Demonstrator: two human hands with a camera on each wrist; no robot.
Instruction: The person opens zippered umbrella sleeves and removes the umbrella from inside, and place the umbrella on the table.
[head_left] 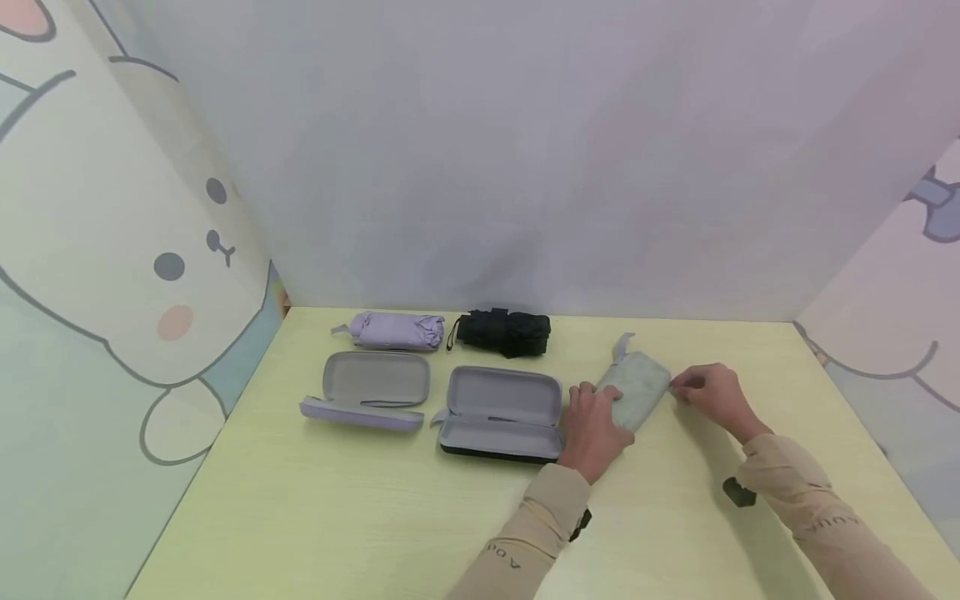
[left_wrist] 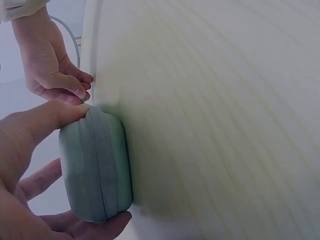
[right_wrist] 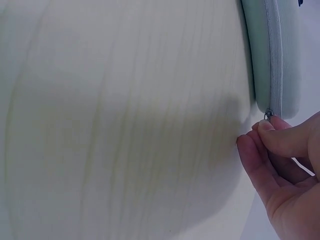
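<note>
A pale green zip case point(head_left: 642, 385) lies at a slant on the right half of the table, a strap loop point(head_left: 622, 346) at its far end. My left hand point(head_left: 596, 427) grips its near-left end; in the left wrist view thumb and fingers hold opposite sides of the case point(left_wrist: 75, 170). At the far-right corner my right hand point(head_left: 714, 397) pinches the small metal zipper pull point(right_wrist: 268, 115), seen in the right wrist view. The grey zipper point(right_wrist: 274, 60) looks closed along the side that shows. What lies inside the case is hidden.
Left of my left hand stands an open black case with grey lining point(head_left: 504, 396). Farther left is an open lilac case point(head_left: 377, 379). Behind them lie a folded lilac umbrella point(head_left: 397, 331) and a folded black umbrella point(head_left: 504, 332), near the back wall point(head_left: 525, 167).
</note>
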